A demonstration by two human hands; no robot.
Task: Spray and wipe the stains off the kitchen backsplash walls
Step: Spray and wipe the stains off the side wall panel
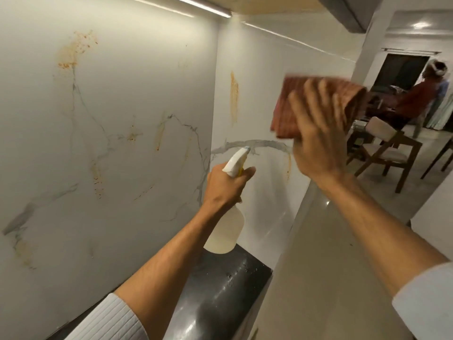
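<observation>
Marble backsplash (122, 99) shows orange stains (73, 52) from upper left to centre; most wiping seems left. Left hand (226, 186) grips the spray bottle (226, 231) at centre; right hand (318, 138) presses the cloth (294, 104) flat-fingered, centre right.

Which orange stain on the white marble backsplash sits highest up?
The broad speckled orange splatter on the left wall, just under the light strip. The other stains are thinner streaks lower down.

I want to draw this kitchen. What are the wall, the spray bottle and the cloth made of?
Wall: likely glossy marble or marble-look tile, with grey veins and sheen. Spray bottle: probably translucent plastic; pale liquid shows through. Cloth: reddish ribbed fabric, blurred.
</observation>
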